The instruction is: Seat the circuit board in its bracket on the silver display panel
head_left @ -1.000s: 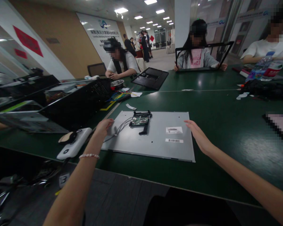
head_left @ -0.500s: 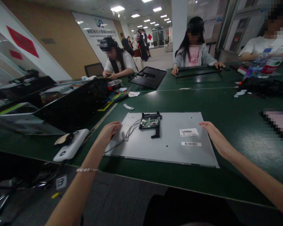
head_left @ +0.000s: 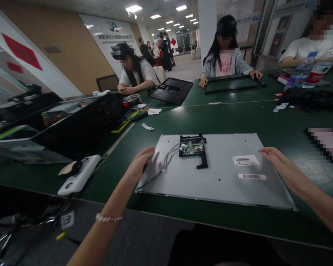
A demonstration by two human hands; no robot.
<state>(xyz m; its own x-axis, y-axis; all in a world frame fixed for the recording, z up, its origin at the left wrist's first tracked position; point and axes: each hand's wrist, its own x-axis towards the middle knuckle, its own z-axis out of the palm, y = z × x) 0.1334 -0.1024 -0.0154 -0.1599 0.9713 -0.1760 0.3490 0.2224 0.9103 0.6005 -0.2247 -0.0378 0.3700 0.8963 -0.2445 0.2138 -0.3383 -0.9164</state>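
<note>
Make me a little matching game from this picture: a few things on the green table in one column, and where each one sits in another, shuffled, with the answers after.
Things:
1. left hand
2. right hand
3. small circuit board
4. white barcode labels

Places:
A. on the grey metal panel, near its right side
B. at the panel's left edge
C. at the panel's right edge
D. on the panel, toward its far edge, with grey wires running left

Pairs: 1-B, 2-C, 3-D, 4-A
</note>
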